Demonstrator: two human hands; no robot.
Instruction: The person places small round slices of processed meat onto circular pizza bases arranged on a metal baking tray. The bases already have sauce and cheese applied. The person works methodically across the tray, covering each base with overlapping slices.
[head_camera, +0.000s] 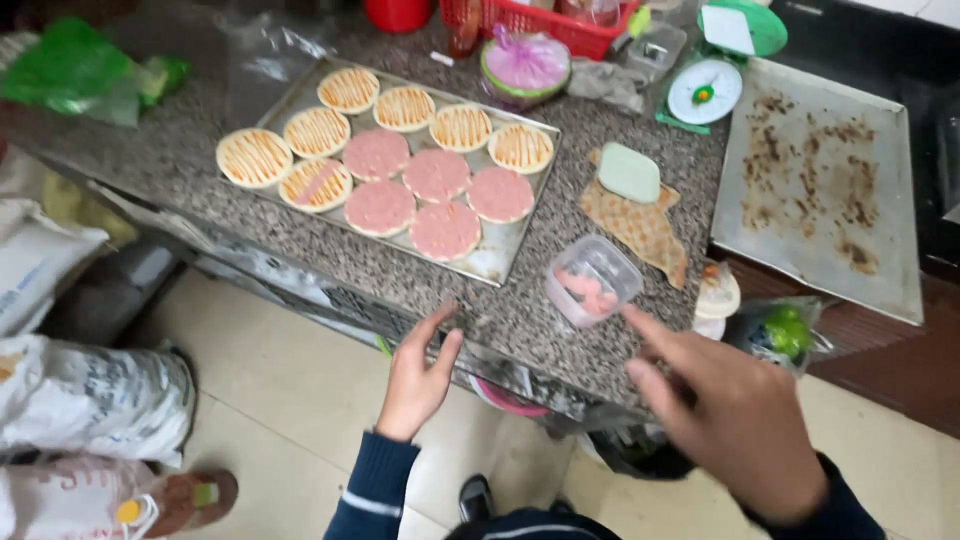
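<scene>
Your right hand (735, 420) is empty, fingers spread and reaching toward the small clear plastic tub (592, 280) at about twelve o'clock from it, just short of touching. Your left hand (418, 375) is also empty, its grip released, hovering at the near edge of the speckled granite counter (160, 160).

The tub sits at the counter's front edge, at four o'clock from the metal baking tray (500, 255). It looks light and thin-walled, with pink slices inside, so I would take it by the side walls, not the rim, and lift it straight up, since a nudge could tip it off the edge.

On the tray lie round flat dough bases: the far ones (405, 107) are striped with orange sauce, the near ones (445, 230) covered by smooth pink meat rounds. At two o'clock from the tub, a pale green rounded block (629, 171) rests on a brown cloth (645, 235). Further right lies a scorched, empty baking sheet (815, 180).
</scene>
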